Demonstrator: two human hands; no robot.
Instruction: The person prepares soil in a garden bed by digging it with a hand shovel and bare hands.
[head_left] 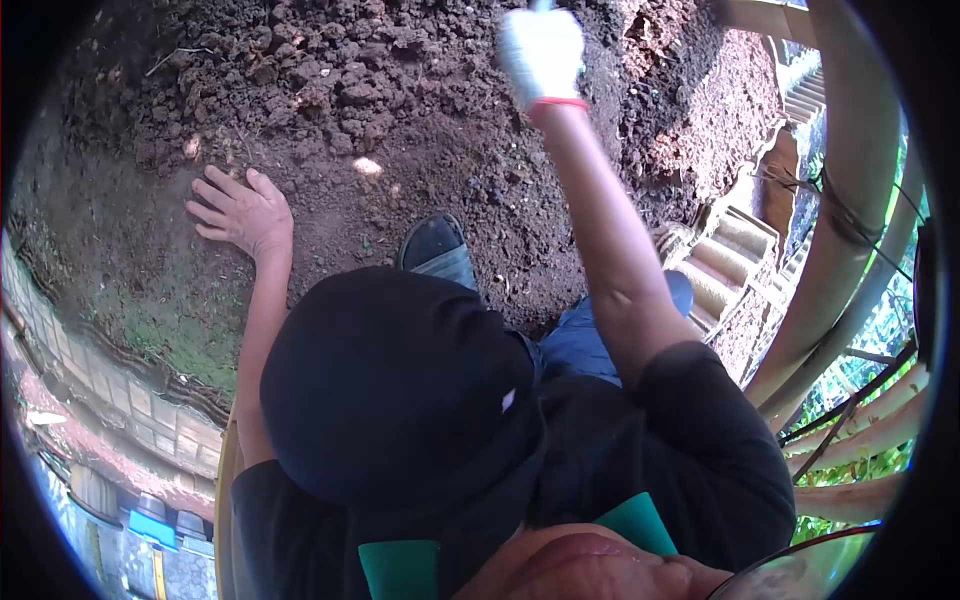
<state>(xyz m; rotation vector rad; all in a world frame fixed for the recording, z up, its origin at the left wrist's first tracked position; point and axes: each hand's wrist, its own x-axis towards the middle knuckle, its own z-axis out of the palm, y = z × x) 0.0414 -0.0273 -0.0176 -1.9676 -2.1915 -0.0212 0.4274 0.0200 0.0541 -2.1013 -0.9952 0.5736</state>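
Observation:
My left hand [243, 213] is bare and rests palm down on the brown soil [330, 215], its fingers spread. Farther out at the top, my right hand [543, 60] wears a white work glove with a red cuff. Its fingers are closed round a pale, narrow piece [542, 5] that runs off the top edge; I cannot tell what it is. Loose, crumbly clods [350, 65] lie between and beyond the two hands. A dark sandal [437, 248] on my foot stands on the soil between my arms.
Ridged tan blocks [730, 255] border the soil at the right, beside thick bamboo-like poles [850, 180] and wire. A curved brick edging [130, 400] runs along the lower left. Dark rounded fabric [390, 385] covers the middle of the view.

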